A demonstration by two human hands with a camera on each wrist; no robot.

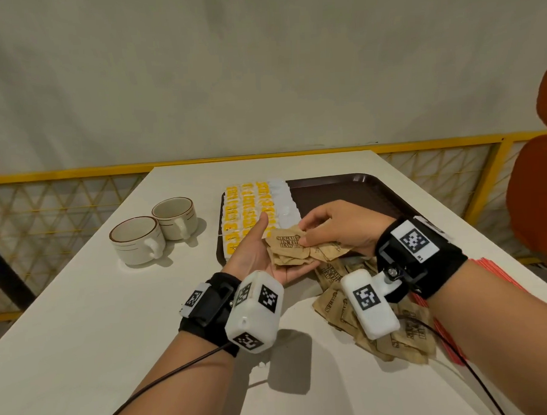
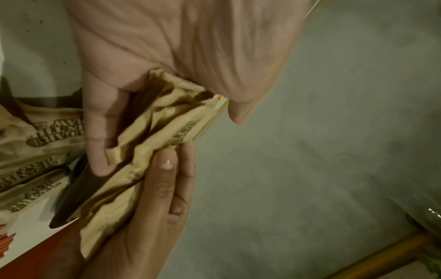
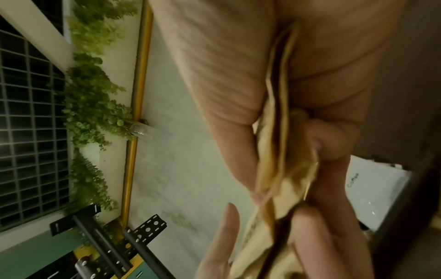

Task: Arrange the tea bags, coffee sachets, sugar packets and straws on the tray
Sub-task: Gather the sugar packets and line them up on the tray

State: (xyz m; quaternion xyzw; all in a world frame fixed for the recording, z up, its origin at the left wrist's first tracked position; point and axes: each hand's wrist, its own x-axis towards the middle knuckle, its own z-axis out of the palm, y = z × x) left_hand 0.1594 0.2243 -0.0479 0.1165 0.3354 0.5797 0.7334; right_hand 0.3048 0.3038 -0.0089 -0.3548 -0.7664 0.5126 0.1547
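Note:
My left hand (image 1: 254, 255) lies palm up over the tray's near left corner and cradles a small stack of brown sugar packets (image 1: 288, 247). In the left wrist view one finger (image 2: 100, 136) curls over the sugar packets (image 2: 157, 132). My right hand (image 1: 329, 227) pinches the same sugar packets (image 3: 281, 169) from the right, thumb against fingers. The dark brown tray (image 1: 343, 188) holds rows of yellow tea bags (image 1: 247, 214) and white sachets (image 1: 281, 197) along its left side. More brown sugar packets (image 1: 406, 336) lie loose on the table under my right wrist. Red straws (image 1: 488, 273) lie at the right edge.
Two cream cups (image 1: 135, 241) (image 1: 175, 218) stand left of the tray on the white table (image 1: 98, 309). A yellow railing (image 1: 61, 175) runs behind the table. An orange chair (image 1: 535, 202) stands at the far right.

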